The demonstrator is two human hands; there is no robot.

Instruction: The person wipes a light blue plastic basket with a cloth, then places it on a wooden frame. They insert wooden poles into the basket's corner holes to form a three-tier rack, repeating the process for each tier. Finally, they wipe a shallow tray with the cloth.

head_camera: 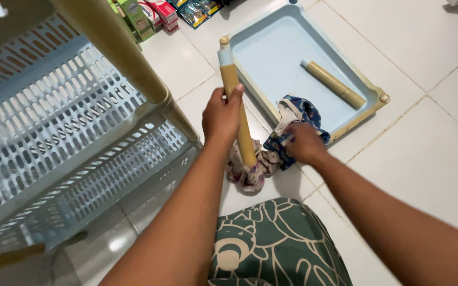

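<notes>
A white tiled floor (pixel 441 159) carries a pale blue tray (pixel 271 47), crumpled cloths (pixel 250 175), small packets (pixel 157 13) and a perforated rack (pixel 54 137).

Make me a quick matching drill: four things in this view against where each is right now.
Things:
1. tan tube
2. second tube
3. blue patterned cloth
4. perforated rack

Places:
A. lying inside the blue tray
B. held upright in the left hand
C. at the far left
D. under the right hand, draped over the tray edge

Pairs: 1-B, 2-A, 3-D, 4-C

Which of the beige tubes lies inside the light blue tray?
The short beige tube lies loose inside the tray, untouched. The other loose one is gripped by the left hand, its lower end on rags.
</notes>
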